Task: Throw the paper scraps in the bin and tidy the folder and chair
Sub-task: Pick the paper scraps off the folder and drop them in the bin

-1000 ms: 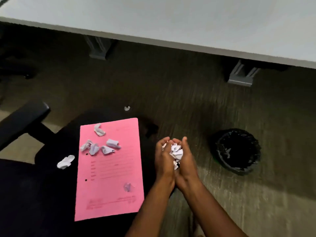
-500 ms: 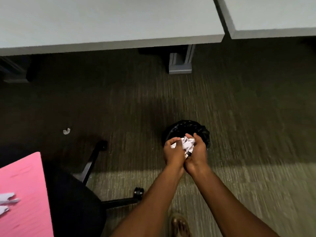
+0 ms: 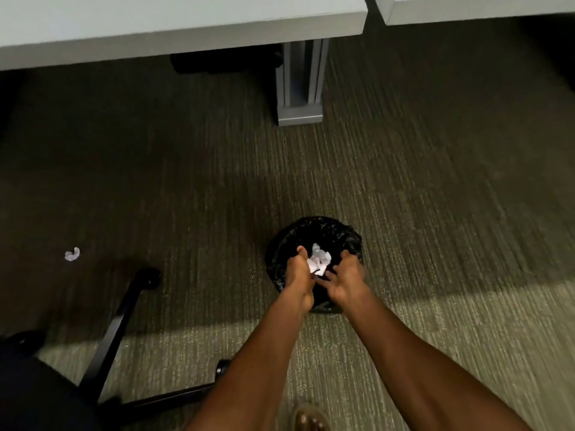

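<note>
Several crumpled paper scraps (image 3: pixel 319 259) sit between my hands directly over the black-lined bin (image 3: pixel 323 231) on the floor. My left hand (image 3: pixel 300 276) cups them from one side; my right hand (image 3: pixel 347 283) has drawn apart, fingers loosely spread. One stray scrap (image 3: pixel 72 254) lies on the ribbed grey-green carpet (image 3: pixel 435 213) well to the left, near the chair (image 3: pixel 37 393) base. Grey desks (image 3: pixel 174 23) span the top, one leg (image 3: pixel 300 82) standing beyond the bin.
</note>
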